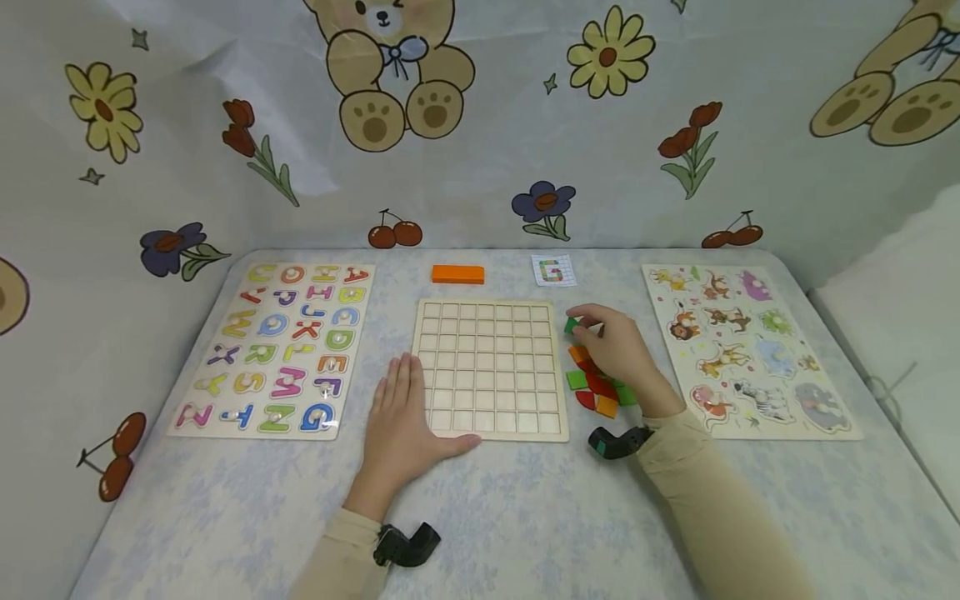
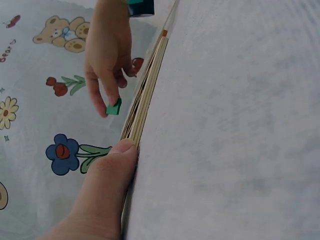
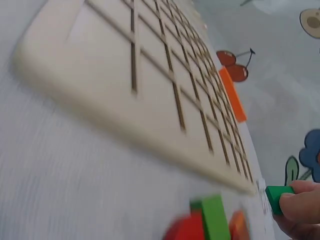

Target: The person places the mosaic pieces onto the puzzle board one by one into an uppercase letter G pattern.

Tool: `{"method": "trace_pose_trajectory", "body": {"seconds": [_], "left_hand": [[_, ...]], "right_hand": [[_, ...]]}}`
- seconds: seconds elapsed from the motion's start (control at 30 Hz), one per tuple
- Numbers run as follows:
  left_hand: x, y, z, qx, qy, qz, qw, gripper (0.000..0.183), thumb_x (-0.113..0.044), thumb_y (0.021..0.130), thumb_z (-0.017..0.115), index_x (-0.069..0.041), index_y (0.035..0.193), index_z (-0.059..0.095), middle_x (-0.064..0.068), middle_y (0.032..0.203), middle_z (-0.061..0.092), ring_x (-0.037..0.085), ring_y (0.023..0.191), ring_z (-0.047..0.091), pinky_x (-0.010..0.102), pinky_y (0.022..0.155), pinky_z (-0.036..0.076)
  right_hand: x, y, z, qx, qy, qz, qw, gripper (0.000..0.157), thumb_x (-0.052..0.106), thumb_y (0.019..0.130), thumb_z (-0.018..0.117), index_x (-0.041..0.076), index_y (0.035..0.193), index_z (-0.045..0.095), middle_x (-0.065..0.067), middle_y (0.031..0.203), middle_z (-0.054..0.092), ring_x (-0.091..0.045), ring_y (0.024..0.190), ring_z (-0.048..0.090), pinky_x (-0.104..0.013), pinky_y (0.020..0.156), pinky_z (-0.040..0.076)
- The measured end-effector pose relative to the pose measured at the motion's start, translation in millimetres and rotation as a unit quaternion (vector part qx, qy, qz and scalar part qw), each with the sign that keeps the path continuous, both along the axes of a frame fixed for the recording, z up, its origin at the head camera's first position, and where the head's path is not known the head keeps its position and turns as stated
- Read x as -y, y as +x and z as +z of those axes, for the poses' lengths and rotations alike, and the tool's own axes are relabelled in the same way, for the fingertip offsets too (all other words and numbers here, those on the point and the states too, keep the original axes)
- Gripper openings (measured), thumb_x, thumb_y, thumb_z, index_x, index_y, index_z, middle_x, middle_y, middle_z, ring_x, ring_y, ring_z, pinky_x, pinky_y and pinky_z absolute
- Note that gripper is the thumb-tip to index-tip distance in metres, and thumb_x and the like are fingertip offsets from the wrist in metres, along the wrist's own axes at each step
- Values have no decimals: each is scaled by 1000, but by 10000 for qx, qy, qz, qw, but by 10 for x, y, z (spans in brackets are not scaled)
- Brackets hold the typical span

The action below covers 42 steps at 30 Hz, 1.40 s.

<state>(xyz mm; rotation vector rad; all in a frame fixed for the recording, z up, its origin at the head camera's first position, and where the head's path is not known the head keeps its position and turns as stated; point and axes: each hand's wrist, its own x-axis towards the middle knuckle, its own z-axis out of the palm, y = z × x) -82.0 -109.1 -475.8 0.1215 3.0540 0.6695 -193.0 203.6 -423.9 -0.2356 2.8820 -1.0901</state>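
The right hand (image 1: 615, 346) pinches a small green block with straight edges (image 3: 278, 200) between thumb and finger, just beside the board's right edge. The left wrist view shows what the head view cannot: this block appears raised above the level of the pale wooden board with square cells (image 1: 487, 371). The left hand (image 1: 401, 425) lies with fingers straight and close together at the board's left edge, its thumb stretched out along the near edge; only the thumb appears in its own wrist view. The loose red, orange and green blocks (image 1: 602, 385) are blurred in the right wrist view. Only the head view shows clearly the white card with a coloured G (image 1: 552, 271), beyond the board.
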Motion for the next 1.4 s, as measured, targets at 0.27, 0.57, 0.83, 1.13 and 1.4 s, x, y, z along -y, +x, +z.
{"method": "trace_pose_trajectory", "body": {"seconds": [0.27, 0.57, 0.83, 1.13, 1.4], "left_hand": [[-6, -10, -22, -4, -59, 23, 10000, 148, -97, 57, 56, -4, 159, 4, 13, 168, 1, 29, 156, -2, 49, 126, 9], [-24, 9, -8, 56, -139, 41, 9999, 147, -97, 57, 55, -5, 159, 2, 12, 168, 0, 27, 156, -2, 48, 126, 9], [-26, 5, 14, 38, -124, 30, 9999, 146, -95, 58, 57, -5, 159, 3, 12, 169, 0, 27, 156, -2, 48, 126, 9], [-19, -3, 18, 90, -136, 46, 9999, 146, -95, 58, 57, -5, 159, 2, 12, 168, -1, 27, 156, -3, 48, 127, 8], [-10, 6, 29, 85, -87, 85, 9999, 147, -95, 58, 58, -5, 159, 3, 11, 168, 0, 27, 156, -2, 48, 126, 8]], "right_hand": [[434, -115, 26, 325, -345, 451, 9979, 30, 15, 99, 60, 13, 128, 64, -11, 110, 66, -21, 65, 51, -30, 54, 44], [727, -191, -49, 360, -276, 720, 9964, 28, 15, 99, 60, 15, 127, 66, -8, 106, 67, -23, 85, 59, -33, 73, 46], [813, -210, -56, 336, -167, 741, 9965, 29, 16, 99, 61, 14, 127, 66, -8, 109, 67, -25, 96, 64, -39, 82, 53], [858, -228, -93, 241, 96, 830, 9962, 28, 16, 98, 62, 16, 124, 70, -8, 112, 65, -24, 102, 62, -40, 90, 52], [866, -184, -46, 312, 151, 812, 9961, 26, 16, 97, 65, 10, 121, 72, -9, 117, 60, -27, 106, 61, -42, 92, 53]]}}
